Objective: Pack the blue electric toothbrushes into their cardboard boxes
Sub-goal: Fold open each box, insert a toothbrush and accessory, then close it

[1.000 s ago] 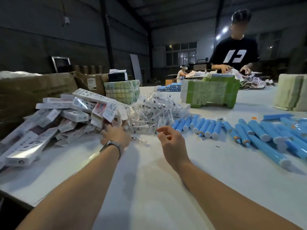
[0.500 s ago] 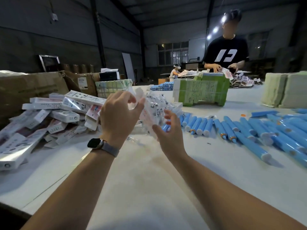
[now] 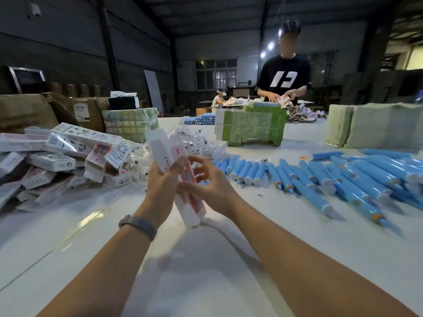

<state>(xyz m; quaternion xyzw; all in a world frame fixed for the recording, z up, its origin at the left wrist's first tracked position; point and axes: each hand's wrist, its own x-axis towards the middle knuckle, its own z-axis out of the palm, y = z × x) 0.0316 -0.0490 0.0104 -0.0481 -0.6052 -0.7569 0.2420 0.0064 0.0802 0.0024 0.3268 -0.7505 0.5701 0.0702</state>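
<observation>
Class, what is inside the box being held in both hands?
The box, held by the left hand and right hand, has its top flap open. Its walls and the fingers hide the interior.

You have one view only, from the camera on your head, wide-angled, looking forward and down across the white table (image 3: 229,282) so that both your forearms run in from the bottom edge. It sits close to your left hand (image 3: 161,191) and right hand (image 3: 209,187), which meet near the middle of the picture, while the far end of the table and the person (image 3: 283,81) standing there are well off. The edges bend, as a wide lens bends them.
</observation>
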